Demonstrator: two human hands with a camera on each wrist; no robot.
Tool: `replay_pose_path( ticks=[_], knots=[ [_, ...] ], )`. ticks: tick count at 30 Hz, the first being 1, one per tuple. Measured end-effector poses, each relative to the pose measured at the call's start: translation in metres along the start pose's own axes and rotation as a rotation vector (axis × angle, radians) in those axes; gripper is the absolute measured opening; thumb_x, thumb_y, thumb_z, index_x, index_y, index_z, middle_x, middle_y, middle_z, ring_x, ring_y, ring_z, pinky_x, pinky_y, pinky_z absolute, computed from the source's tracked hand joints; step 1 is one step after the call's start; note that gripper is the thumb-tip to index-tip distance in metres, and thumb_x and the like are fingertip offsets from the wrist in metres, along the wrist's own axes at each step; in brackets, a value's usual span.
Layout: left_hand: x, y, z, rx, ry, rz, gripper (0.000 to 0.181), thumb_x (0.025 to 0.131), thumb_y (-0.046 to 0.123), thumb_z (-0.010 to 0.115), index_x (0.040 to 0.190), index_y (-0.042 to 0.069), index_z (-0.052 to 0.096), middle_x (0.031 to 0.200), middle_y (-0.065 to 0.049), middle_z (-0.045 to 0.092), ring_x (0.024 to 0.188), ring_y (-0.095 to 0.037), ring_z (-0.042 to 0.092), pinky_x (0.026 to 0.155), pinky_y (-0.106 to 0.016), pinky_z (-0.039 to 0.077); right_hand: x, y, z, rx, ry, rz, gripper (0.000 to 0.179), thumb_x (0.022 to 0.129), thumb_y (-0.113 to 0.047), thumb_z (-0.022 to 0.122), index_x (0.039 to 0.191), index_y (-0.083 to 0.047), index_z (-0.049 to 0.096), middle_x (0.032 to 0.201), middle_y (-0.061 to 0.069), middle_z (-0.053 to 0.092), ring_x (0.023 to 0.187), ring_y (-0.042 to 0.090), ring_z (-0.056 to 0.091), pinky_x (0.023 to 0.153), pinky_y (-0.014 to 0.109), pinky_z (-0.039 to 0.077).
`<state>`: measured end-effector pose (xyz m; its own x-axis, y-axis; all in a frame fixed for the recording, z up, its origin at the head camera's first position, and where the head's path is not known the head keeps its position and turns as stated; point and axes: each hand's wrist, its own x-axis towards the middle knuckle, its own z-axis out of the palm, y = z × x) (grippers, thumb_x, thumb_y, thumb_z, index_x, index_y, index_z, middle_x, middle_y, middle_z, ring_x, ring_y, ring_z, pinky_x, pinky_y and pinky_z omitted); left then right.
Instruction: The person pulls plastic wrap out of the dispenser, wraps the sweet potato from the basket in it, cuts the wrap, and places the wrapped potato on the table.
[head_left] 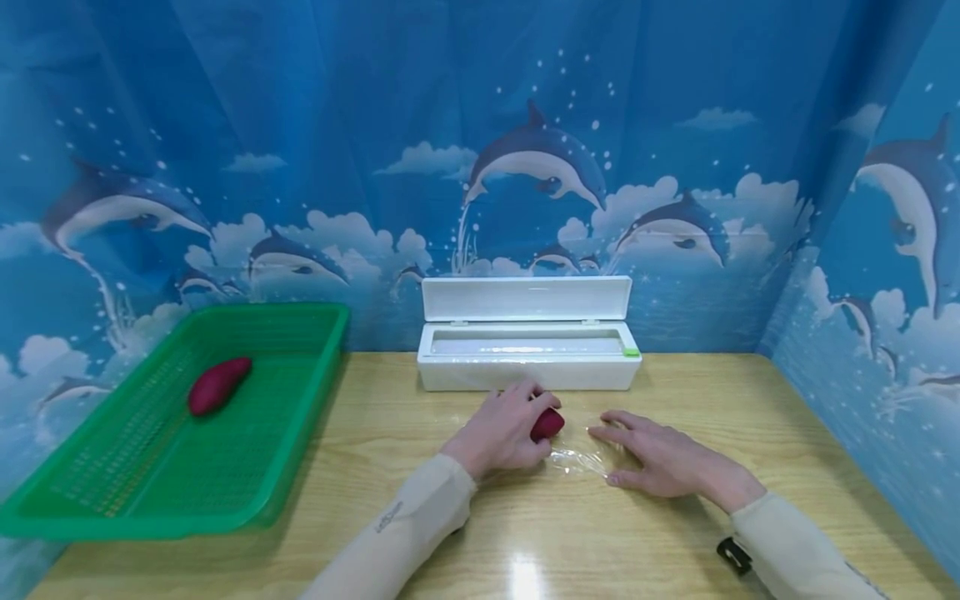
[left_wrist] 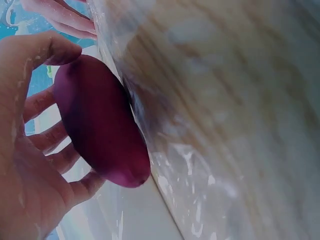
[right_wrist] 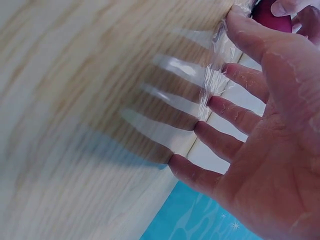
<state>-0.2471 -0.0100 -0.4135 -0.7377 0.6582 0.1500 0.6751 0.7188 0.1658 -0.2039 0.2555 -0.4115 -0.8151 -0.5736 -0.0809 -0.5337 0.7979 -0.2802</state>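
A dark red-purple sweet potato (left_wrist: 102, 120) lies on clear plastic wrap spread over the wooden table. My left hand (head_left: 510, 429) grips it from above, with the thumb at one end and the fingers curled along the far side. To its right, my right hand (head_left: 667, 458) is spread with its fingers reaching toward the sweet potato. In the right wrist view its fingertips touch the table at the bunched edge of the plastic wrap (right_wrist: 215, 80). Behind both hands stands a white wrap dispenser box (head_left: 525, 373) with its lid raised.
A green plastic basket (head_left: 300, 442) stands on the left of the table, holding another sweet potato (head_left: 218, 386). The wooden table (head_left: 600, 542) ends at a blue dolphin-print curtain (head_left: 360, 167) at the back and right. A green slider (head_left: 632, 352) sits on the dispenser's right end.
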Motion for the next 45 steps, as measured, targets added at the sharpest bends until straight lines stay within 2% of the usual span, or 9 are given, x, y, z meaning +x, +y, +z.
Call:
replay_pose_path(
  ticks=[5, 10, 14, 19, 26, 30, 35, 40, 45],
  knots=[
    [-0.003, 0.001, -0.006, 0.014, 0.037, 0.031, 0.051, 0.089, 0.038, 0.07, 0.137, 0.025, 0.06, 0.136, -0.001, 0.058, 0.116, -0.019, 0.057, 0.096, -0.038, 0.052, -0.001, 0.002, 0.0, 0.005, -0.004, 0.005, 0.068, 0.093, -0.045, 0.07, 0.149, -0.011, 0.052, 0.154, 0.027, 0.045, 0.138, 0.05, 0.047, 0.106, 0.067, 0.045],
    [-0.014, -0.001, -0.021, 0.014, 0.069, 0.105, 0.044, 0.091, 0.039, 0.07, 0.132, 0.025, 0.064, 0.131, 0.0, 0.061, 0.116, -0.017, 0.058, 0.097, -0.038, 0.053, -0.002, 0.003, 0.001, 0.005, 0.007, -0.001, 0.068, 0.093, -0.046, 0.07, 0.149, -0.012, 0.052, 0.154, 0.026, 0.045, 0.138, 0.05, 0.048, 0.106, 0.067, 0.044],
    [-0.035, -0.007, -0.032, -0.043, -0.018, 0.133, 0.035, 0.091, 0.038, 0.071, 0.124, 0.024, 0.07, 0.117, 0.002, 0.069, 0.099, -0.011, 0.063, 0.09, -0.03, 0.054, -0.001, 0.002, 0.002, 0.006, 0.012, 0.003, 0.068, 0.093, -0.048, 0.069, 0.149, -0.013, 0.052, 0.155, 0.025, 0.045, 0.138, 0.05, 0.047, 0.107, 0.069, 0.043],
    [-0.066, -0.024, -0.035, -0.13, -0.161, 0.102, 0.026, 0.088, 0.034, 0.075, 0.111, 0.021, 0.072, 0.096, 0.006, 0.069, 0.077, -0.001, 0.057, 0.072, -0.018, 0.051, -0.002, 0.003, 0.002, -0.009, 0.03, 0.009, 0.067, 0.092, -0.047, 0.07, 0.148, -0.013, 0.054, 0.154, 0.025, 0.046, 0.137, 0.05, 0.048, 0.106, 0.07, 0.043],
    [-0.097, -0.044, -0.03, -0.126, -0.184, 0.022, 0.025, 0.084, 0.03, 0.079, 0.104, 0.018, 0.072, 0.085, 0.008, 0.063, 0.071, 0.0, 0.05, 0.067, -0.018, 0.046, -0.005, 0.004, 0.003, -0.046, 0.079, -0.022, 0.065, 0.091, -0.047, 0.072, 0.144, -0.012, 0.058, 0.149, 0.023, 0.053, 0.135, 0.047, 0.052, 0.106, 0.066, 0.046],
    [-0.103, -0.05, -0.03, -0.136, -0.193, -0.021, 0.019, 0.083, 0.026, 0.079, 0.099, 0.017, 0.073, 0.082, 0.008, 0.063, 0.071, -0.001, 0.051, 0.068, -0.019, 0.049, -0.008, 0.002, 0.005, -0.053, 0.117, -0.038, 0.065, 0.089, -0.051, 0.073, 0.141, -0.013, 0.061, 0.146, 0.019, 0.056, 0.133, 0.044, 0.055, 0.105, 0.064, 0.048],
    [-0.103, -0.053, -0.029, -0.131, -0.198, -0.014, 0.009, 0.086, 0.02, 0.078, 0.093, 0.018, 0.074, 0.081, 0.009, 0.064, 0.071, 0.0, 0.052, 0.067, -0.018, 0.048, -0.016, 0.001, 0.007, -0.13, 0.211, -0.109, 0.053, 0.085, -0.046, 0.079, 0.128, -0.017, 0.069, 0.137, 0.013, 0.064, 0.127, 0.04, 0.06, 0.099, 0.062, 0.053],
    [-0.104, -0.054, -0.028, -0.117, -0.194, -0.006, 0.005, 0.087, 0.016, 0.077, 0.088, 0.017, 0.072, 0.078, 0.009, 0.063, 0.069, 0.0, 0.051, 0.065, -0.017, 0.048, -0.022, 0.001, 0.01, -0.234, 0.317, -0.242, 0.017, 0.08, -0.033, 0.083, 0.094, -0.027, 0.075, 0.108, -0.003, 0.072, 0.102, 0.02, 0.067, 0.084, 0.044, 0.059],
    [-0.105, -0.055, -0.028, -0.147, -0.162, -0.024, 0.004, 0.089, 0.014, 0.074, 0.089, 0.015, 0.069, 0.08, 0.007, 0.066, 0.071, -0.002, 0.056, 0.068, -0.02, 0.052, -0.024, -0.001, 0.011, -0.207, 0.292, -0.273, 0.011, 0.083, -0.022, 0.082, 0.089, -0.028, 0.077, 0.095, -0.012, 0.07, 0.083, 0.005, 0.063, 0.071, 0.029, 0.057]
  ],
)
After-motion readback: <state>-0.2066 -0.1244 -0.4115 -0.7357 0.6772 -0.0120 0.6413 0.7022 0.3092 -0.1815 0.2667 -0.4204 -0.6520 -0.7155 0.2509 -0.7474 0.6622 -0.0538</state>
